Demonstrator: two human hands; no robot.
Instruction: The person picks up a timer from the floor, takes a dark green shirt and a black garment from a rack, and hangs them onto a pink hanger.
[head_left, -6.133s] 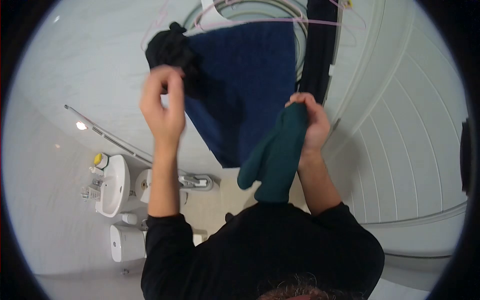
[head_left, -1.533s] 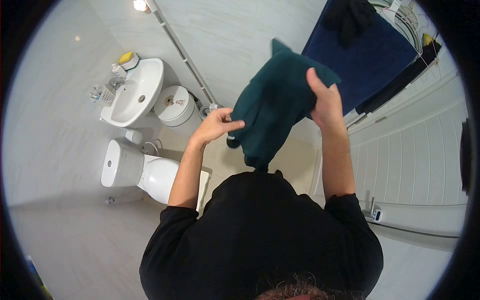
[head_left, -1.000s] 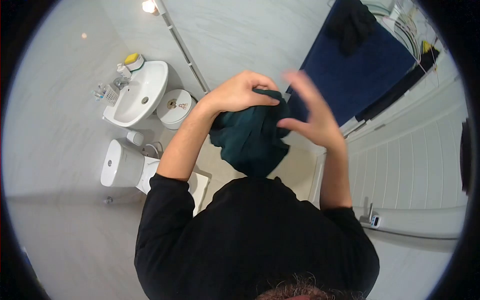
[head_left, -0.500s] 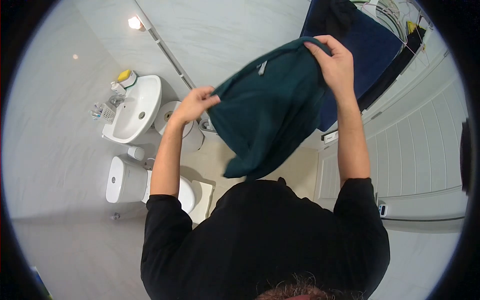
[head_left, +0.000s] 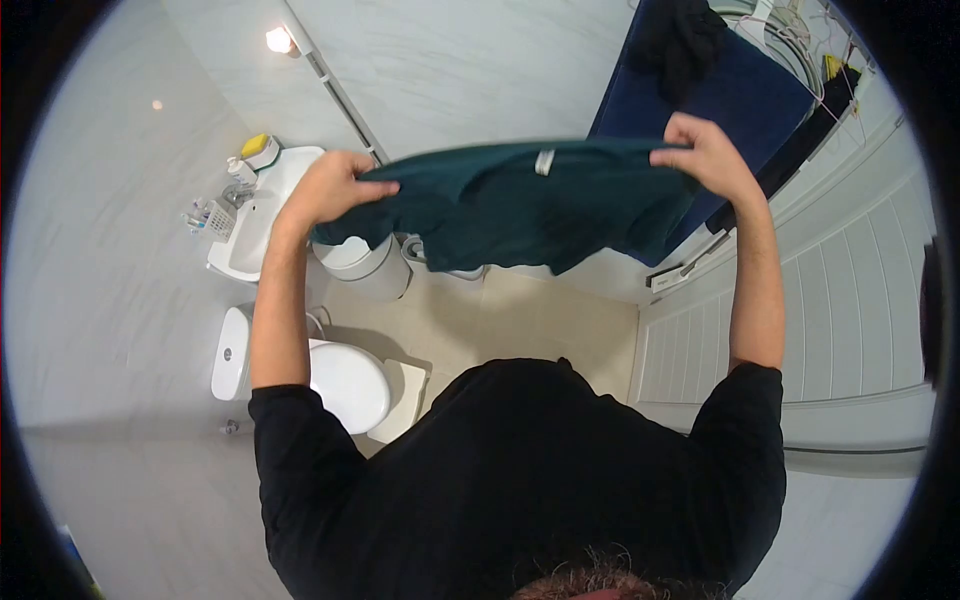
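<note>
Your left hand (head_left: 330,188) and right hand (head_left: 705,158) stretch the shirt (head_left: 520,205) across the frame's upper middle. The sink (head_left: 245,225) sits at left, the toilet (head_left: 320,370) below it, the towel (head_left: 745,95) upper right.

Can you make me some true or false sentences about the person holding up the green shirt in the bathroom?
1. Both hands hold the dark green shirt stretched out wide. True: the left hand and right hand each have a grip on one end.
2. The shirt lies on the floor. False: it is held up in the air.
3. A blue towel hangs behind the right hand. True.
4. The toilet lid is open. False: it is shut.
5. The sink is on the right hand's side. False: it is beside the left hand.
</note>
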